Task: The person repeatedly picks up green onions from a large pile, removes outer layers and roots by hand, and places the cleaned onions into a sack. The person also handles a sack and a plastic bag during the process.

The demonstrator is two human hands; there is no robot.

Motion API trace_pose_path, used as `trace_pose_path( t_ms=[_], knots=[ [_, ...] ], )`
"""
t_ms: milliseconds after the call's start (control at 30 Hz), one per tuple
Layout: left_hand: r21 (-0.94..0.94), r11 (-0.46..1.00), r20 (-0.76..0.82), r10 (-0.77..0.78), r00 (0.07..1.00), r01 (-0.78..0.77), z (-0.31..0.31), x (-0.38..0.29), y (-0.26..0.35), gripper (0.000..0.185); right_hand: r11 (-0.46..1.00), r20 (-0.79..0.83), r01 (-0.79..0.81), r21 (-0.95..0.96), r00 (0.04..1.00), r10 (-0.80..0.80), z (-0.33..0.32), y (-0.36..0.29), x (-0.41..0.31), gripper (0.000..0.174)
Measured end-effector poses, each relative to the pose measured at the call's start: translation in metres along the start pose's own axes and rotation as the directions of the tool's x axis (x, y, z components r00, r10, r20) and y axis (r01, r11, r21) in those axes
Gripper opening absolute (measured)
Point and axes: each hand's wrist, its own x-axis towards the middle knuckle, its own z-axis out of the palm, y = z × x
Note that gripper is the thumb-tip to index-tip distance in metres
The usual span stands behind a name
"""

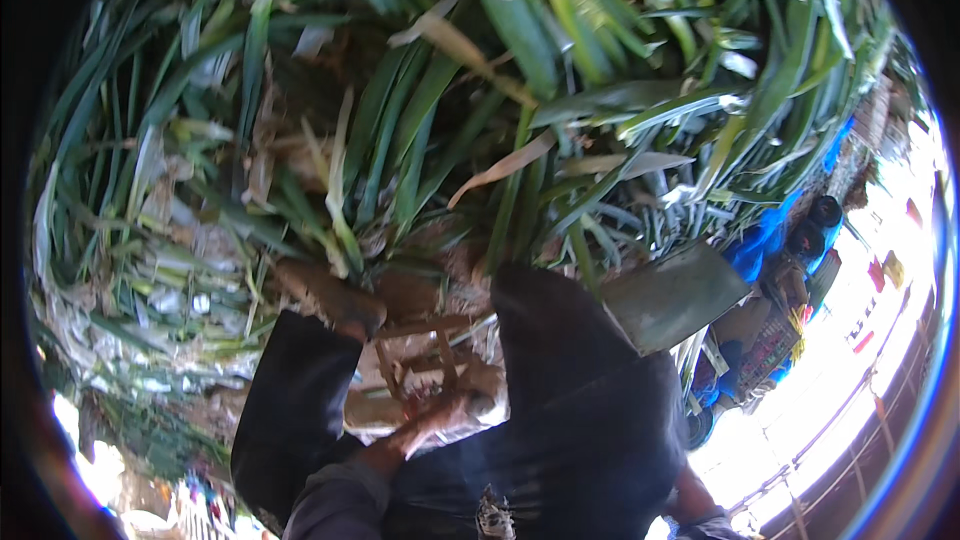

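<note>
My left hand reaches between my dark-trousered legs. It is beside a small wooden frame, perhaps a low stool; blur hides whether the fingers grip it. By the outer side of my right knee a broad, flat metal blade sticks out, its handle end hidden. Only the wrist of my right arm shows low at the right. The right hand itself is out of sight behind the thigh. A heap of long green leafy stalks, like leeks or large spring onions, lies before me.
My bare left foot rests on the ground at the heap's edge. Cut leaf scraps lie to the left. Blue plastic sheeting, a crate and dark round objects stand at the right, beside bright, overexposed ground.
</note>
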Motion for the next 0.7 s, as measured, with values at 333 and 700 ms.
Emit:
trace_pose_path(
  t_ms=[333,700],
  knots=[
    [0.04,0.988,0.005,0.147,0.989,-0.147,-0.023,0.067,-0.023,0.053,0.514,-0.487,0.802,-0.304,0.333,-0.808,-0.11,-0.316,0.165,0.025],
    [-0.095,0.83,0.032,0.554,0.832,-0.549,-0.092,0.116,-0.015,0.045,0.569,-0.281,0.588,-0.574,0.512,-0.812,-0.059,-0.375,0.236,0.051]
  ],
)
